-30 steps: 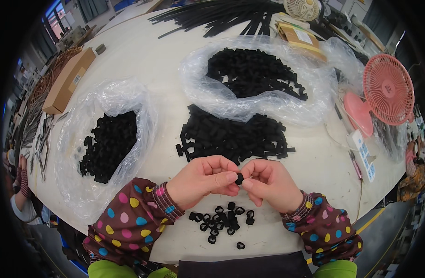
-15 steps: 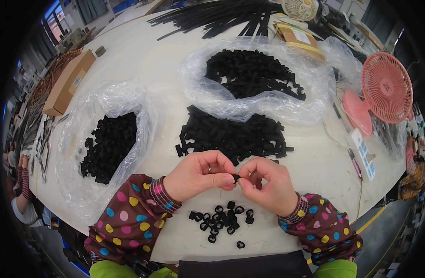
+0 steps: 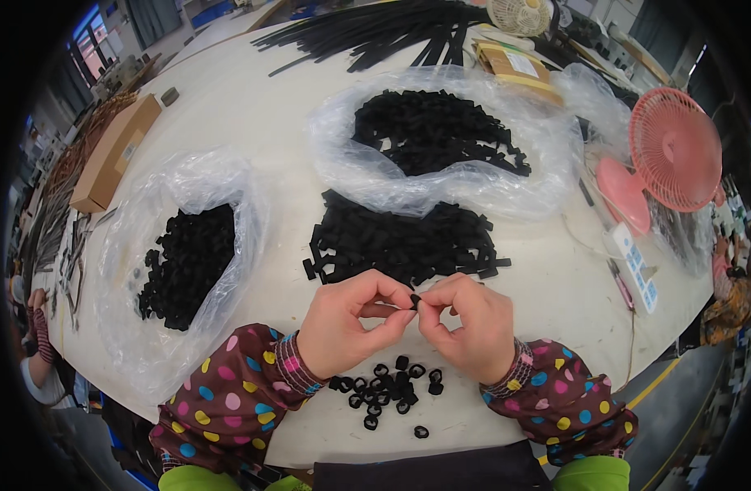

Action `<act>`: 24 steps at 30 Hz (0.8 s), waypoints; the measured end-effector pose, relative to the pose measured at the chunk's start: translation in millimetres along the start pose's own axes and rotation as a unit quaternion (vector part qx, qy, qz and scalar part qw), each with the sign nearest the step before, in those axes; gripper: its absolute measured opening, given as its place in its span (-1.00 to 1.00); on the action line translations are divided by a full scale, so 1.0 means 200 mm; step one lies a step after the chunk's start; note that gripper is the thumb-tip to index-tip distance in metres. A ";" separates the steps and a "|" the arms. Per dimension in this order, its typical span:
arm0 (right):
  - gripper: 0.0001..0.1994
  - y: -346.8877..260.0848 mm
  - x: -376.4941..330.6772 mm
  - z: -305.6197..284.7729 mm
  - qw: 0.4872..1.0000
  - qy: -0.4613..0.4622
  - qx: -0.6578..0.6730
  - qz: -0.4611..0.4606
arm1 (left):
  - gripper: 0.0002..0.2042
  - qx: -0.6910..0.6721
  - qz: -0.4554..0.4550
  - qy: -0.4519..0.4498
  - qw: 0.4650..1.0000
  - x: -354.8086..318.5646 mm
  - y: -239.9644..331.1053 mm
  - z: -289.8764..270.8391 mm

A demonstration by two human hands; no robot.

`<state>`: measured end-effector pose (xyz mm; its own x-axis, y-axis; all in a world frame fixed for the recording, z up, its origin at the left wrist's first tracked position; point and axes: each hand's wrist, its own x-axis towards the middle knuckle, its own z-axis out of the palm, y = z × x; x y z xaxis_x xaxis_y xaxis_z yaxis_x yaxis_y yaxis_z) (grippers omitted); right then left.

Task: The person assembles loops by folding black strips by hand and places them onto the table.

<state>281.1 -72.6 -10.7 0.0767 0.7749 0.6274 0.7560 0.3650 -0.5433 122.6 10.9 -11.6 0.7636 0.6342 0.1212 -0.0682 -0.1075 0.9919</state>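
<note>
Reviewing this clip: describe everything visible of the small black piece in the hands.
The small black piece looks uniformly dark; fingertips cover much of it, so its full shape and material cannot be told. Fingertips of the left hand and right hand pinch it above the white table, between the large black pile and the loose black rings.

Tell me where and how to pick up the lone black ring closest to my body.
Pinch the outer rim of the lone black ring from above and the right, probably with the right hand: its opening shows from above, and the other black rings lie beyond it, mostly to its left.
</note>
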 end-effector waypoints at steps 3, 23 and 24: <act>-0.88 -0.02 0.01 -0.04 0.983 -0.075 0.126 0.108 | -0.89 0.026 0.006 0.015 1.000 -0.01 0.01 -0.02; -0.89 0.01 0.04 -0.09 0.722 -0.223 0.533 0.381 | -0.90 -0.206 -0.154 -0.125 0.958 0.02 0.07 -0.10; -0.89 0.01 0.03 -0.09 0.723 -0.222 0.533 0.380 | -0.89 -0.245 -0.174 -0.146 0.942 0.02 0.07 -0.10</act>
<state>295.3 -75.7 2.6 -0.1881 0.9637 -0.1896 -0.3432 -0.2454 -0.9066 111.1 27.2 3.2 0.9337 0.3200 -0.1603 -0.0141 0.4803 0.8770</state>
